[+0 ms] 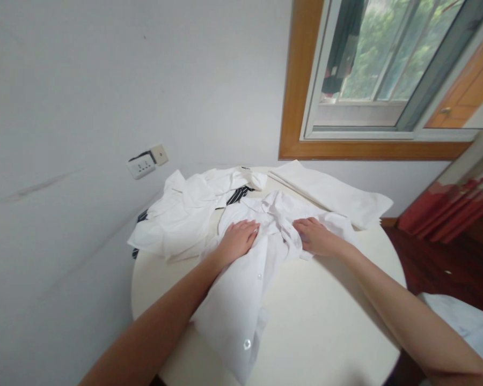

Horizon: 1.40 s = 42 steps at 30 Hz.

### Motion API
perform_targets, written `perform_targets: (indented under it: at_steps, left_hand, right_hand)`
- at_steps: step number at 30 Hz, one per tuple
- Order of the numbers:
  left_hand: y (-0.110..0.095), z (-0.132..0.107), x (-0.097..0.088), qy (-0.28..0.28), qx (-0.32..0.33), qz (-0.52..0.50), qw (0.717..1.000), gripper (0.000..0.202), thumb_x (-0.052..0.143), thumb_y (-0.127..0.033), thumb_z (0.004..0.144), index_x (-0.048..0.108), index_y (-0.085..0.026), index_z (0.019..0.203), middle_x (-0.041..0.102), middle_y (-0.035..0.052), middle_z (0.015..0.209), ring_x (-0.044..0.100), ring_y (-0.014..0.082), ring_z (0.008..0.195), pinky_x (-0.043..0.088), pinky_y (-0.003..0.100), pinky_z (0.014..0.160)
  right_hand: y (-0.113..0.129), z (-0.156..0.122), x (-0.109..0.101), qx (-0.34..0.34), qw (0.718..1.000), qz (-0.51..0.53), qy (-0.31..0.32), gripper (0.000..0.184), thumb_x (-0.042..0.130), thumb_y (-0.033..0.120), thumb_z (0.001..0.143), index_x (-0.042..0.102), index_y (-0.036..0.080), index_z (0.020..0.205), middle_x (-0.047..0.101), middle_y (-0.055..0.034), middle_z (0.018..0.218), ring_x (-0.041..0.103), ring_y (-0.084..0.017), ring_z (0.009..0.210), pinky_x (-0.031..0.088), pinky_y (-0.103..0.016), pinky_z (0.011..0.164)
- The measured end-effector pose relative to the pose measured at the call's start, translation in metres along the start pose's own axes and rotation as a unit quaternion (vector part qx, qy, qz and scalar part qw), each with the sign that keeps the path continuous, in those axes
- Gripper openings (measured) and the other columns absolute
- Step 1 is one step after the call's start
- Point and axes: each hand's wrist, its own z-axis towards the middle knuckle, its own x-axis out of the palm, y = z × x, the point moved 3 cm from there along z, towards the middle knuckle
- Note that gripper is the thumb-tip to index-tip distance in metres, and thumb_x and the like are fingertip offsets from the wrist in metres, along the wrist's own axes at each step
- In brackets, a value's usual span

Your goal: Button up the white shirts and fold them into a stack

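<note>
A white button-up shirt (241, 300) is spread crumpled over a round table, its collar end away from me and its buttoned front edge trailing toward me. My left hand (238, 241) lies flat on the shirt's left side, fingers stretched out together. On the other side, my right hand (314, 236) has its fingers bent over the loose front panel by the collar and grips the cloth; the thumb is mostly hidden. Small buttons show along the front edge below the left hand.
Another rumpled white garment (185, 214) covers the left of the table (326, 321), with black striped cloth (238, 195) under it. A folded white cloth (330, 190) lies at the back right. Behind are a wall socket (141, 165) and a wood-framed window (290, 107).
</note>
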Motion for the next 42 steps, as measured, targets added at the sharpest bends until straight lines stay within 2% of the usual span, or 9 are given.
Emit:
perform_targets:
  at_steps: [7,13,16,20,25,29,35,39,42]
  left_hand:
    - [-0.006,-0.002,-0.005,0.015,-0.020,-0.005,1.000,0.042,0.031,-0.036,0.099,0.054,-0.031,0.134,0.051,0.0038,0.145,0.042,0.0254,0.136,0.030,0.056,0.111]
    - [-0.006,0.000,-0.003,0.002,-0.018,-0.013,1.000,0.041,0.033,-0.036,0.098,0.056,-0.030,0.132,0.053,0.0055,0.143,0.045,0.0250,0.134,0.031,0.056,0.111]
    - [-0.005,0.001,-0.002,-0.002,-0.014,-0.014,1.000,0.041,0.035,-0.035,0.098,0.057,-0.029,0.131,0.054,0.0058,0.142,0.045,0.0257,0.133,0.031,0.056,0.111]
    - [-0.003,0.002,-0.002,0.011,-0.018,-0.004,1.000,0.042,0.032,-0.037,0.098,0.056,-0.030,0.132,0.052,0.0045,0.144,0.044,0.0259,0.135,0.030,0.057,0.111]
    - [-0.004,0.001,0.000,0.011,-0.017,-0.006,1.000,0.042,0.032,-0.038,0.098,0.055,-0.031,0.132,0.052,0.0037,0.144,0.044,0.0252,0.135,0.031,0.056,0.111]
    - [-0.006,0.000,-0.014,-0.020,0.007,0.008,1.000,0.039,0.036,-0.037,0.097,0.062,-0.027,0.124,0.060,0.0054,0.134,0.052,0.0231,0.126,0.036,0.044,0.108]
    - [0.028,-0.009,-0.076,-0.116,-0.115,0.148,0.975,0.041,0.035,-0.034,0.095,0.072,-0.017,0.103,0.070,0.0129,0.106,0.060,0.0269,0.104,0.045,0.038,0.093]
    - [0.058,-0.019,-0.090,-0.015,-0.223,0.190,0.956,0.042,0.039,-0.039,0.092,0.074,-0.016,0.092,0.071,0.0150,0.098,0.063,0.0287,0.096,0.048,0.035,0.079]
    - [0.066,-0.022,-0.084,0.053,-0.234,0.170,0.956,0.042,0.041,-0.042,0.090,0.074,-0.016,0.089,0.072,0.0152,0.098,0.065,0.0285,0.095,0.047,0.034,0.076]
  right_hand:
    - [-0.016,-0.007,-0.031,-0.016,0.998,0.053,-0.009,0.014,0.059,0.029,0.081,0.070,0.021,0.083,0.070,-0.0067,0.088,0.061,-0.022,0.088,0.042,-0.030,0.080]
    - [-0.064,-0.028,-0.062,0.095,0.988,0.024,-0.119,0.003,0.061,0.021,0.076,0.063,0.022,0.074,0.066,-0.0072,0.076,0.057,-0.021,0.070,0.041,-0.033,0.066]
    - [-0.072,-0.033,-0.067,0.142,0.970,-0.087,-0.178,0.020,0.054,0.005,0.072,0.065,0.020,0.076,0.066,-0.0137,0.091,0.058,-0.028,0.088,0.043,-0.039,0.075]
    - [-0.039,-0.024,-0.060,0.080,0.970,-0.116,-0.200,0.036,0.048,0.001,0.075,0.070,0.021,0.095,0.059,-0.0119,0.128,0.046,-0.033,0.124,0.030,-0.052,0.102]
    - [0.011,-0.006,-0.036,-0.033,0.998,0.020,-0.059,0.029,0.042,0.030,0.096,0.070,0.022,0.099,0.071,-0.0093,0.101,0.062,-0.024,0.098,0.042,-0.035,0.088]
    - [0.028,-0.002,-0.020,-0.073,0.995,0.067,-0.030,0.034,0.047,0.046,0.095,0.067,0.019,0.095,0.069,-0.0107,0.093,0.061,-0.024,0.092,0.042,-0.031,0.082]
    - [0.029,0.001,-0.022,-0.051,0.981,0.148,-0.113,0.014,0.050,0.022,0.086,0.063,0.019,0.081,0.059,-0.0028,0.076,0.054,-0.017,0.073,0.040,-0.027,0.069]
    - [0.031,-0.002,-0.034,-0.057,0.940,0.235,-0.239,0.020,0.047,0.025,0.091,0.065,0.019,0.086,0.057,-0.0036,0.078,0.054,-0.018,0.075,0.044,-0.030,0.071]
    - [0.045,-0.004,-0.029,-0.120,0.931,0.243,-0.245,0.023,0.049,0.036,0.095,0.066,0.020,0.098,0.062,-0.0095,0.102,0.057,-0.022,0.098,0.046,-0.037,0.088]
